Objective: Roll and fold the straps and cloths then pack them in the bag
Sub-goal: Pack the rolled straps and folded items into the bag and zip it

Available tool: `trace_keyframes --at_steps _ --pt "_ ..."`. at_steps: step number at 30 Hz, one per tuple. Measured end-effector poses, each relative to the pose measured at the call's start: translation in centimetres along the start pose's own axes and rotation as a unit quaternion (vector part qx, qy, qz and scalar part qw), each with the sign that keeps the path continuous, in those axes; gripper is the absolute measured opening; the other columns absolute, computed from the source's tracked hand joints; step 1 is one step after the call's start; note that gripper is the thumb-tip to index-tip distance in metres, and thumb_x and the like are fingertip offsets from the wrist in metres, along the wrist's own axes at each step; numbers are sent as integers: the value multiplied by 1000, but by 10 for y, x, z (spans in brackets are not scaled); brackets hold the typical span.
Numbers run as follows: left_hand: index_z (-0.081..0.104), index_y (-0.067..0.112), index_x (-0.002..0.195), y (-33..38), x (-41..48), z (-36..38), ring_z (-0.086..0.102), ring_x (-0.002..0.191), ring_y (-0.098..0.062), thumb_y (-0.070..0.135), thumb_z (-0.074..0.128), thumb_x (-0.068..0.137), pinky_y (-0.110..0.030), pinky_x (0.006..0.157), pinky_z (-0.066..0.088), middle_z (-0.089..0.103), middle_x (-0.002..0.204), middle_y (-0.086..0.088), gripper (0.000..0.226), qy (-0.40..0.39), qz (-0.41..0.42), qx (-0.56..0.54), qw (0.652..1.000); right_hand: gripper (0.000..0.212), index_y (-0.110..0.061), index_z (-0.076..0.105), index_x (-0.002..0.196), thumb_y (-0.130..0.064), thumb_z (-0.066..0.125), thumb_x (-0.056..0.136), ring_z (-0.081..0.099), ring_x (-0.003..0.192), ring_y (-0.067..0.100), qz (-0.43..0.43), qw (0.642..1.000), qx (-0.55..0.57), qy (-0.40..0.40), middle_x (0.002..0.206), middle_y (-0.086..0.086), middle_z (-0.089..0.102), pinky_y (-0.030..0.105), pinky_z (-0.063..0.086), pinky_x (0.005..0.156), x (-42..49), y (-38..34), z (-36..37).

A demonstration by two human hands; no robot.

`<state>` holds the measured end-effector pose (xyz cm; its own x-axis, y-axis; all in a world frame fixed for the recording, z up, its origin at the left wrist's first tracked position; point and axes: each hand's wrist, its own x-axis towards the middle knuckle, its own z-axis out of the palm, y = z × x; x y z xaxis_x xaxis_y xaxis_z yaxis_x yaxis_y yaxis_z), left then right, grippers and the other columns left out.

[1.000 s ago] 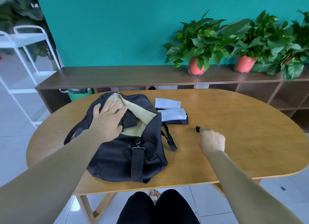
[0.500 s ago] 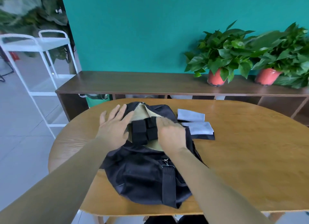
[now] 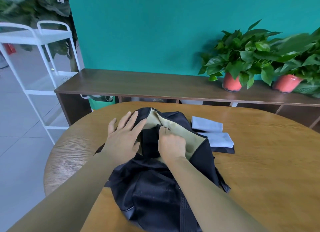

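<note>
A black bag point(image 3: 155, 188) with a tan lining point(image 3: 174, 127) lies open on the wooden table point(image 3: 259, 171). My left hand point(image 3: 123, 136) lies flat with fingers spread on the bag's left flap. My right hand point(image 3: 171, 145) reaches into the opening, its fingers curled over a rolled black strap that it mostly hides. A second black strap roll point(image 3: 149, 141) sits in the bag between my hands. To the right of the bag are two folded light grey cloths point(image 3: 207, 126) point(image 3: 219, 139), the nearer one resting on a folded black cloth point(image 3: 223, 149).
A dark wooden shelf unit point(image 3: 155, 86) runs behind the table along the teal wall, with two potted plants point(image 3: 242, 58) at its right end. A white metal rack point(image 3: 39, 63) stands at the left. A green bag point(image 3: 100, 102) sits in the shelf.
My right hand carried a black strap roll from the table's right side into the bag opening and now pushes it deeper. My left hand stayed on the flap. My head moved closer.
</note>
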<state>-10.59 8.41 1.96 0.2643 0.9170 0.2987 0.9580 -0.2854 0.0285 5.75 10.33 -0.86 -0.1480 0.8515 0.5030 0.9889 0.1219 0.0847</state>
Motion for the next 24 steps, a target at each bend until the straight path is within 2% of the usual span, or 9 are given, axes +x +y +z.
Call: trace_keyframes --at_steps 3,7,11,14,17,19,21,23,24 --pt "16 33 151 0 0 2 -6 147 -18 27 51 92 -51 114 0 -1 161 3 69 -3 -2 -5 1000 38 -15 60 63 -12 83 33 25 31 16 -10 1000 -4 13 45 -5 45 12 7 43 -1 -2 4" --pt "11 32 152 0 -1 4 -9 147 -18 29 49 93 -50 114 -1 -5 161 4 70 -19 -9 0 1000 29 -14 57 60 -3 71 37 42 36 14 -33 998 -61 8 49 -2 47 16 14 39 -3 9 11" --pt "9 31 152 -1 -1 4 -9 147 -17 29 50 93 -50 115 -1 -4 161 4 72 -23 -13 1 1000 20 -14 52 56 1 47 44 44 41 15 -44 995 -94 -5 49 0 46 20 14 40 -1 16 18" --pt "7 32 152 -1 -2 3 -10 147 -17 29 49 93 -50 115 -2 -6 161 4 72 -32 -18 1 999 20 -14 52 55 1 43 46 44 42 16 -58 993 -100 -33 49 1 47 21 15 39 -2 15 21" --pt "5 32 152 -1 -3 4 -10 147 -17 29 49 93 -50 115 -2 -6 161 5 73 -35 -21 5 999 20 -16 55 58 -2 46 47 48 45 15 -79 990 -93 -73 52 -1 50 23 15 40 -3 11 21" --pt "4 32 152 0 -3 5 -11 147 -17 29 49 93 -50 115 -2 -7 161 4 74 -39 -23 3 999 21 -17 59 63 -4 60 46 52 50 14 -87 988 -81 -102 56 -2 53 24 16 41 -2 10 26" --pt "3 32 152 0 -3 6 -11 147 -17 30 49 94 -50 115 -2 -7 161 4 74 -43 -23 6 999 23 -17 61 74 -12 72 54 56 61 14 -92 988 -54 -111 67 -3 57 24 19 42 -5 12 26" --pt "3 31 152 0 -2 6 -11 147 -17 30 49 94 -50 115 -2 -8 161 4 74 -42 -23 7 999 15 -15 59 87 -16 65 73 58 73 18 -76 993 -7 -90 84 -2 57 25 17 44 -6 16 24" --pt "3 31 152 0 -2 7 -11 147 -17 30 49 94 -50 115 -2 -8 161 4 74 -42 -23 7 999 10 -15 58 85 -17 61 76 58 69 19 -48 997 12 -65 85 -3 57 23 10 44 -6 16 21"
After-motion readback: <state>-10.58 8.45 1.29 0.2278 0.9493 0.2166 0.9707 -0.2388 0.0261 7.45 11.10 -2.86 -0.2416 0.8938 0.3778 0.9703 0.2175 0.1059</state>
